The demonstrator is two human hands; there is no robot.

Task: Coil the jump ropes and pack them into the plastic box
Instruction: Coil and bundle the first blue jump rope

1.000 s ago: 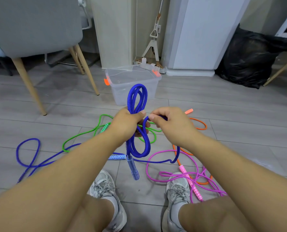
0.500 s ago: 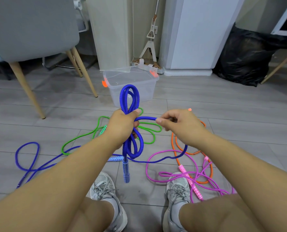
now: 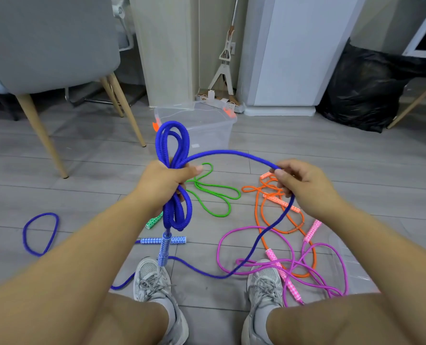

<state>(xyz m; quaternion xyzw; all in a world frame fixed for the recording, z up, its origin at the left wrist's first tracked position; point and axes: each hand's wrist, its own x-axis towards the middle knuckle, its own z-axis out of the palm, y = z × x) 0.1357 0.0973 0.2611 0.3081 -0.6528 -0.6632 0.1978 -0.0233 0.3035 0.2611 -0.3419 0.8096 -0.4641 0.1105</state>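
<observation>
Right hand (image 3: 304,188) pulled rightward along blue rope (image 3: 231,152), plastic box (image 3: 212,133) beyond

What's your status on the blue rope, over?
Left hand grips blue rope coils; right hand pinches the loose run. Part coiled, tail on floor, plastic box not yet loaded. Tail crosses pink rope.
</observation>
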